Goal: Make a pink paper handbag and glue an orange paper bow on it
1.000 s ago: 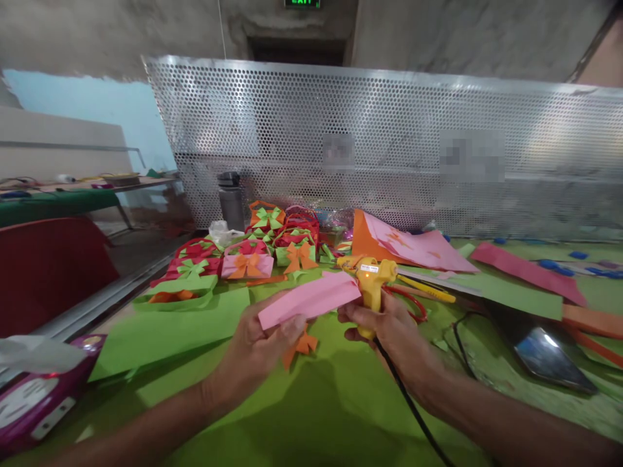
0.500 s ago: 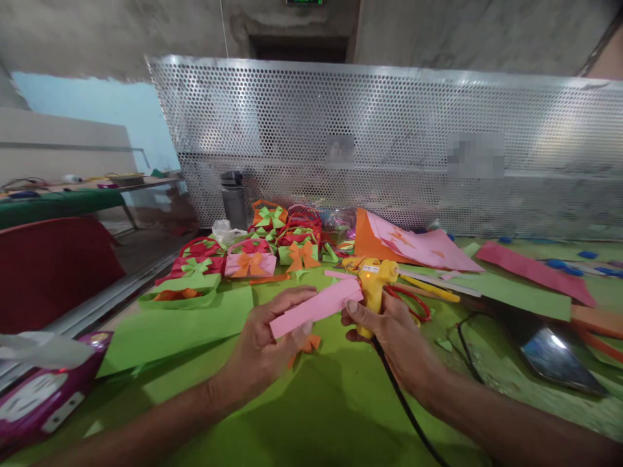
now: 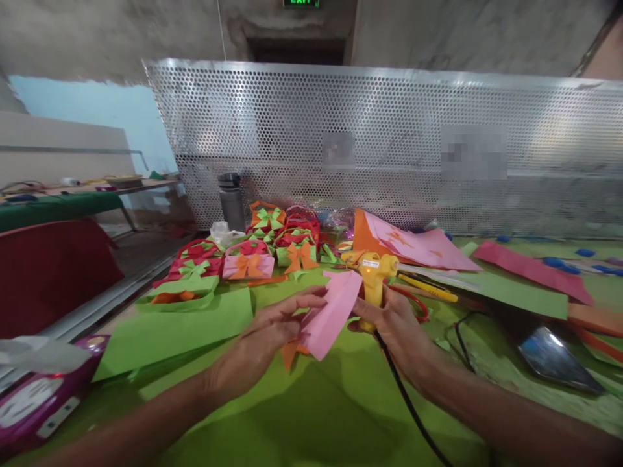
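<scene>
My left hand (image 3: 270, 331) grips a folded piece of pink paper (image 3: 331, 318) by its left side, thumb below and fingers behind it. The paper is tilted, with its upper right end near the glue gun. My right hand (image 3: 394, 324) is wrapped round the handle of a yellow hot glue gun (image 3: 372, 282), whose nozzle points left and whose small orange light shows. A black cord (image 3: 403, 402) runs down from its handle. Under the pink paper, an orange paper bow (image 3: 291, 353) lies partly hidden on the green tabletop (image 3: 311, 415).
Small paper bags with bows (image 3: 248, 264) stand in a cluster behind my left hand, beside a grey bottle (image 3: 232, 202). A purple power strip (image 3: 48, 395) is at left. Coloured sheets (image 3: 423, 243), yellow-handled scissors (image 3: 428, 287) and a phone (image 3: 559, 360) lie at right.
The pink paper has turned from a narrow, flat strip to a steeper, wider-looking piece. My left fingers have shifted on it. The glue gun has stayed nearly in place.
</scene>
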`<action>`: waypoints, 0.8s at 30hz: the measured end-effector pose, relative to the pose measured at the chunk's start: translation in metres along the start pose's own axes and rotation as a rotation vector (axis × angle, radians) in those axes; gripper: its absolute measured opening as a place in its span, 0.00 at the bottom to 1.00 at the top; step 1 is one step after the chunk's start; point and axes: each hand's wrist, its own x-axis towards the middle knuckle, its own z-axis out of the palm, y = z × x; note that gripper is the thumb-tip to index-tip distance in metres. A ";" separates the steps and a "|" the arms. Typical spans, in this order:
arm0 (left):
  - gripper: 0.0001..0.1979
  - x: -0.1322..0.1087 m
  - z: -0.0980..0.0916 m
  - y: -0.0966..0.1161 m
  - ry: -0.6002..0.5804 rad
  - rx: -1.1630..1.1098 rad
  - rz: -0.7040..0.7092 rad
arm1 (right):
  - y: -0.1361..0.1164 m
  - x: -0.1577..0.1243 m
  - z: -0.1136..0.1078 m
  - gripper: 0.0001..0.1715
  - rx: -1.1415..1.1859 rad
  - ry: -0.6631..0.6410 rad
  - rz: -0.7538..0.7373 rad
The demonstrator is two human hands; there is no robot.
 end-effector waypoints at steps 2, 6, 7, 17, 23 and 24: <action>0.14 0.000 0.003 0.000 0.084 0.018 -0.013 | 0.000 0.000 0.002 0.17 -0.029 -0.004 -0.010; 0.18 -0.003 0.007 0.001 0.127 0.059 0.005 | -0.003 -0.003 0.007 0.17 -0.087 0.023 0.002; 0.19 -0.003 0.007 0.001 0.130 0.052 0.011 | -0.004 -0.004 0.007 0.17 -0.106 0.029 0.001; 0.26 0.001 0.016 0.004 0.048 -0.168 -0.191 | -0.002 -0.010 0.013 0.16 -0.314 0.014 -0.143; 0.21 0.001 0.018 0.012 0.007 -0.329 -0.255 | 0.001 -0.015 0.013 0.09 -0.374 -0.044 -0.213; 0.19 0.000 0.017 0.014 0.012 -0.343 -0.262 | 0.002 -0.015 0.011 0.09 -0.386 -0.037 -0.226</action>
